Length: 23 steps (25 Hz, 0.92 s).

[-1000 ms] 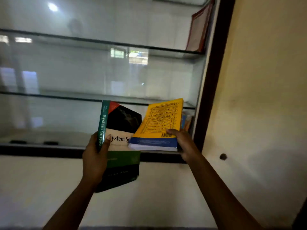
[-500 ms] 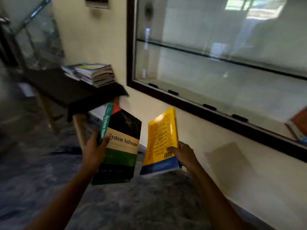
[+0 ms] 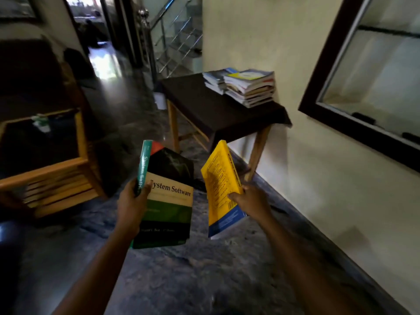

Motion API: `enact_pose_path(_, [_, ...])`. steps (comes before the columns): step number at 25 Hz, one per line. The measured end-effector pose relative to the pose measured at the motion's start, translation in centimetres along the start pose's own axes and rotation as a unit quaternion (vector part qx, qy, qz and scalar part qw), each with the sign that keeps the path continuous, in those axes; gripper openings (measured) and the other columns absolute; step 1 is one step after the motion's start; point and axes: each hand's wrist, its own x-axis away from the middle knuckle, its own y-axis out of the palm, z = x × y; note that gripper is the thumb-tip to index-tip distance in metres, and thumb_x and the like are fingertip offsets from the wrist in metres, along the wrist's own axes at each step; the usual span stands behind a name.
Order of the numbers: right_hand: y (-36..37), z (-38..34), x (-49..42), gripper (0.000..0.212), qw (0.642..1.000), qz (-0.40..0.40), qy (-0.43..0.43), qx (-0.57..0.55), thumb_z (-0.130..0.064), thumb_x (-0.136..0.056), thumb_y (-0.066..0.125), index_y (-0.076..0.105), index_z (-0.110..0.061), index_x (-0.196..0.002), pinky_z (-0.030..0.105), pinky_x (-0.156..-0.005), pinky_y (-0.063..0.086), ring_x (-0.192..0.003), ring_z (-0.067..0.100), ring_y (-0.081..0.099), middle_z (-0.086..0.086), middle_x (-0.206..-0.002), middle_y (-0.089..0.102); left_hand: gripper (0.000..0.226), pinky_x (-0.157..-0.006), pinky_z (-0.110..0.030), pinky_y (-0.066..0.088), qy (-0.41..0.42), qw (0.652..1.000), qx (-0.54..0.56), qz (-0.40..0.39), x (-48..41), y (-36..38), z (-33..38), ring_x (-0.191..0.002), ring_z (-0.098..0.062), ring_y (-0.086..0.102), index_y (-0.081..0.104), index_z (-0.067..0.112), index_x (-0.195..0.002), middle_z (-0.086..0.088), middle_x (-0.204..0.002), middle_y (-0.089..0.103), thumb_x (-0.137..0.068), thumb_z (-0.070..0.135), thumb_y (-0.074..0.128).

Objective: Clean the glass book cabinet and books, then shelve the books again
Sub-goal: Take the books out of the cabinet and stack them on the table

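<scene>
Head view. Both hands are raised in front of the body, one book in each, over a dark, mottled, polished stone floor (image 3: 193, 276).

The left hand (image 3: 130, 206) grips the System Software book (image 3: 169, 201) at its teal spine. The thumb lies across the front cover and the fingers are wrapped behind, out of sight. It is a glossy paperback held upright with the cover facing the camera: black upper field with a red corner, cream title band, green band, black foot.

The right hand (image 3: 250, 198) pinches the yellow book (image 3: 221, 185) low on its outer edge, thumb on the cover by the barcode, fingers behind. It is a thick softcover, yellow with rows of print too fine to read, a blue strip at the bottom and a pale page block under it. It is held near upright and angled partly edge-on. The two books are side by side, not touching.

Ahead, a dark cloth-covered tabletop (image 3: 204, 105) on bare wooden legs stands against a cream wall (image 3: 250, 30). An uneven stack of books (image 3: 250, 87), flat softcovers with splayed edges, lies at its wall end, with a lower pile just beside it.

The glass book cabinet (image 3: 327, 57) is at right, set in the wall. It has a dark, thick frame and reflective panes, and one dark shelf line is visible.

To the left is slatted, honey-coloured wooden furniture (image 3: 56, 176). A metal stair railing (image 3: 163, 30) is far back.
</scene>
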Motion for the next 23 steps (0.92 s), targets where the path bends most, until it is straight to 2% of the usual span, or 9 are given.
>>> enact_pose_path(1, [1.0,-1.5,-2.1,0.025,1.0,-0.004,-0.004,0.001,-0.035,-0.078,0.067,0.055,-0.015,-0.066,0.034,-0.071,0.044,-0.09,0.033,0.062,0.012,-0.084,0.063,0.018,-0.085,-0.053,0.052,-0.003,1.0,0.008,0.007,-2.2,-0.4,0.0,-0.094,-0.03,0.064,0.052,0.02,-0.112,-0.013,-0.101,0.064,-0.094,0.021,0.051])
enact_pose_path(4, [3.5,-5.2,-9.6,0.021,1.0,-0.005,-0.028,0.012,-0.039,-0.078,0.065,0.061,-0.019,-0.085,0.03,-0.069,0.038,-0.093,0.034,0.06,0.016,-0.09,0.062,0.024,-0.083,-0.053,0.053,-0.007,1.0,0.012,0.021,-10.2,-0.8,0.5,-0.092,-0.03,0.065,0.05,0.022,-0.118,-0.012,-0.1,0.065,-0.094,0.024,0.051])
enact_pose_path(6, [4.4,-7.7,-15.0,0.026,0.999,-0.004,-0.042,0.021,-0.042,-0.078,0.062,0.059,-0.017,-0.085,0.029,-0.068,0.036,-0.09,0.032,0.06,0.016,-0.095,0.063,0.031,-0.082,-0.053,0.054,-0.009,1.0,0.007,0.023,-16.0,-0.5,1.6,-0.089,-0.029,0.066,0.05,0.018,-0.124,-0.011,-0.098,0.065,-0.094,0.026,0.052])
enact_pose_path(8, [4.6,-10.9,-20.6,0.025,0.999,-0.003,-0.04,0.034,-0.041,-0.08,0.06,0.059,-0.017,-0.085,0.033,-0.07,0.042,-0.087,0.032,0.059,0.013,-0.092,0.063,0.036,-0.081,-0.051,0.055,-0.009,1.0,0.001,0.018,-22.2,0.3,3.6,-0.086,-0.026,0.066,0.047,0.017,-0.128,-0.008,-0.092,0.065,-0.094,0.026,0.053])
enact_pose_path(11, [4.0,-15.6,-28.1,0.034,0.998,0.017,-0.036,0.057,-0.042,-0.081,0.057,0.062,-0.018,-0.105,0.036,-0.078,0.048,-0.091,0.033,0.06,0.01,-0.095,0.066,0.04,-0.078,-0.046,0.055,0.007,1.0,-0.001,-0.005,-30.8,1.4,6.4,-0.084,-0.023,0.066,0.044,0.018,-0.132,-0.006,-0.091,0.065,-0.094,0.026,0.051])
enact_pose_path(16, [3.4,-20.7,-37.7,0.032,0.994,0.066,-0.014,0.081,-0.04,-0.083,0.056,0.062,-0.02,-0.106,0.037,-0.081,0.048,-0.095,0.032,0.059,0.009,-0.103,0.065,0.033,-0.081,-0.05,0.054,0.012,0.997,0.002,-0.077,-43.7,3.6,9.1,-0.086,-0.026,0.067,0.049,0.017,-0.125,-0.007,-0.095,0.066,-0.093,0.027,0.051])
enact_pose_path(20, [3.4,-24.6,-44.6,0.034,0.984,0.14,0.04,0.101,-0.04,-0.083,0.057,0.06,-0.025,-0.113,0.037,-0.084,0.047,-0.103,0.034,0.057,0.011,-0.111,0.063,0.021,-0.085,-0.054,0.052,0.032,0.983,0.02,-0.181,-56.0,6.7,12.1,-0.092,-0.03,0.065,0.054,0.018,-0.113,-0.011,-0.102,0.066,-0.093,0.024,0.051])
enact_pose_path(23, [3.2,-27.5,-47.8,0.028,0.972,0.195,0.09,0.097,-0.036,-0.083,0.057,0.062,-0.027,-0.109,0.034,-0.078,0.046,-0.1,0.033,0.059,0.009,-0.105,0.064,0.024,-0.078,-0.044,0.055,0.052,0.964,0.034,-0.258,-63.2,9.5,14.9,-0.088,-0.025,0.065,0.053,0.013,-0.117,-0.012,-0.104,0.065,-0.094,0.02,0.05])
